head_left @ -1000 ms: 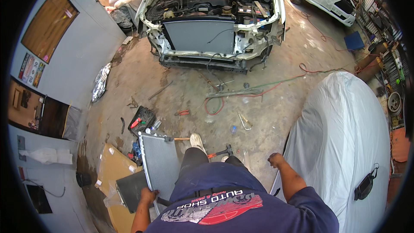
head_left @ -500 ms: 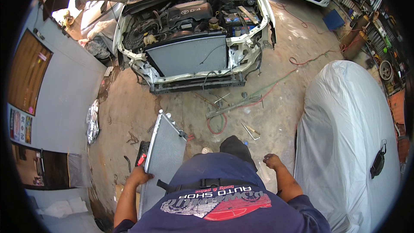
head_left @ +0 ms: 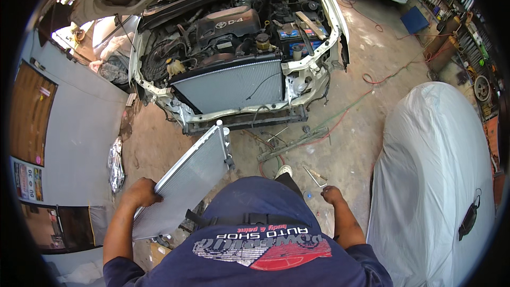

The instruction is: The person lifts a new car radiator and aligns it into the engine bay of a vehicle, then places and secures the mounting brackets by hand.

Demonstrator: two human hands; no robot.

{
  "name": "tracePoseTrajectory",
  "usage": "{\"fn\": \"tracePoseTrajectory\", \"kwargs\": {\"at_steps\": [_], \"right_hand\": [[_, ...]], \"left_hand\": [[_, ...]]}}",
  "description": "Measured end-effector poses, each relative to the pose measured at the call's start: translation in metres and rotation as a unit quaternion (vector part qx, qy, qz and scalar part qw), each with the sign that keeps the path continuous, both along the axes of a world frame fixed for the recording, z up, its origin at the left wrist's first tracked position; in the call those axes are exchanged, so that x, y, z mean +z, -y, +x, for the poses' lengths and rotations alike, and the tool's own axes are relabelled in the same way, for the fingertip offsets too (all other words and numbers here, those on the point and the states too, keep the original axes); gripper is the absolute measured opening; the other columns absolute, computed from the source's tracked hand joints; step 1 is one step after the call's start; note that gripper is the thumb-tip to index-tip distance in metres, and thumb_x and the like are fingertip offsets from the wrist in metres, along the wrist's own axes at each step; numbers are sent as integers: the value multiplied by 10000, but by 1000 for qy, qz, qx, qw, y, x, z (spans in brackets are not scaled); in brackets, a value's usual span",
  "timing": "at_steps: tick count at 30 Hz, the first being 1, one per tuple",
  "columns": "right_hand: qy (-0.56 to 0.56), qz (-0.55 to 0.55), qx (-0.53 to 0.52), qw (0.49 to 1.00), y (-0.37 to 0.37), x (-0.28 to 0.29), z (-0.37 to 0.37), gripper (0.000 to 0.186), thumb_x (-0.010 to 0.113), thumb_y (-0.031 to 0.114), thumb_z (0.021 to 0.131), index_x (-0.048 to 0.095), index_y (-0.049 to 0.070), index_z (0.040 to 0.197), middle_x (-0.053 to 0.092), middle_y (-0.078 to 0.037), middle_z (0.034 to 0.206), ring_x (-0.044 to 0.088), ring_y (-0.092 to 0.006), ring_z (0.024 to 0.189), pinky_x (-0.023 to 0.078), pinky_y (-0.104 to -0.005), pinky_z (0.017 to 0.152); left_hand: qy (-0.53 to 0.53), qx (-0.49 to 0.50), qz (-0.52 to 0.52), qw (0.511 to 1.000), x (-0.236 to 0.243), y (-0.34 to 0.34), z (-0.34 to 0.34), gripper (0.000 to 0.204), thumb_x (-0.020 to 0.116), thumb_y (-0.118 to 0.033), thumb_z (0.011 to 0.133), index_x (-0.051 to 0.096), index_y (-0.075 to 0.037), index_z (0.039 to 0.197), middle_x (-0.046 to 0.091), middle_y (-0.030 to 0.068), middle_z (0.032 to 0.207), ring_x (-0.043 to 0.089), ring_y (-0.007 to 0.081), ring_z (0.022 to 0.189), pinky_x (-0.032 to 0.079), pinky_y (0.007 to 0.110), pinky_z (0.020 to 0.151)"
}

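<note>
My left hand [head_left: 142, 192] grips the edge of a car condenser [head_left: 188, 180], a thin silver finned panel with a pale tube along one side. It hangs tilted at my left side, its far end raised toward the car. Part of its near end is hidden by my body. To the right of my body, my right hand [head_left: 332, 195] has its fingers curled in, and nothing shows in them. Just beyond it on the floor lies an L-shaped wrench [head_left: 314, 177].
Ahead stands a car with its hood up and front stripped, a radiator [head_left: 228, 87] in its nose. A metal bar [head_left: 292, 144] and hoses [head_left: 366, 93] lie on the floor. A grey-covered vehicle [head_left: 430, 180] stands at right, a grey wall [head_left: 79, 127] at left.
I have come closer to the car. My left hand has lifted the condenser and swung its far end forward and right. My right hand stays at my side, still curled.
</note>
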State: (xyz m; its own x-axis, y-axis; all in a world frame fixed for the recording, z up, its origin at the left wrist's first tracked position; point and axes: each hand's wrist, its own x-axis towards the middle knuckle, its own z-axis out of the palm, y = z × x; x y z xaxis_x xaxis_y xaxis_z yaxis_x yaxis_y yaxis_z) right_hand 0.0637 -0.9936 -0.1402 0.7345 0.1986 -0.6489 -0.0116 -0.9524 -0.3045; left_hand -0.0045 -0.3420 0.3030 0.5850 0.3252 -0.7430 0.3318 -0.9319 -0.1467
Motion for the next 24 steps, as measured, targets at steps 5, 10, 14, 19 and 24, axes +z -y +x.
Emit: {"fn": "tracePoseTrajectory", "kwargs": {"at_steps": [5,10,14,19,24], "right_hand": [[54,53,-105,992,-36,18,102,423,727,313,861,742,67,1205,736,-243,1128,709,-402,1065,557,-433,957],[34,138,-237,961,-85,64,151,424,704,240,882,708,12,1240,755,-231,1071,741,-335,980,571,-397,901],[70,86,-197,974,-116,51,145,396,684,222,892,706,9,1224,761,-207,965,750,-268,852,574,-368,816],[31,25,-276,960,-114,-15,58,328,693,227,888,733,44,1157,770,-175,896,754,-240,732,591,-364,728],[-157,14,-172,972,-223,11,31,422,641,277,891,736,82,1253,731,-236,1186,720,-367,1077,546,-435,983]], "left_hand": [[16,-18,-15,1000,2,-22,76,399,830,-276,793,772,28,1045,724,296,1030,713,414,1015,559,468,899],[39,-1,-50,998,-14,-44,134,377,821,-224,790,765,24,1068,730,288,991,717,428,961,556,470,880],[33,-15,-93,995,-42,-87,167,368,810,-226,793,764,10,1072,730,283,969,715,434,934,557,468,873],[23,-58,-136,989,-75,-112,221,313,797,-212,805,767,-2,1036,729,276,928,723,407,892,553,469,829],[1,-111,-116,987,-85,-149,233,313,759,-252,831,767,-41,1062,739,245,950,711,420,930,555,484,891]]}}
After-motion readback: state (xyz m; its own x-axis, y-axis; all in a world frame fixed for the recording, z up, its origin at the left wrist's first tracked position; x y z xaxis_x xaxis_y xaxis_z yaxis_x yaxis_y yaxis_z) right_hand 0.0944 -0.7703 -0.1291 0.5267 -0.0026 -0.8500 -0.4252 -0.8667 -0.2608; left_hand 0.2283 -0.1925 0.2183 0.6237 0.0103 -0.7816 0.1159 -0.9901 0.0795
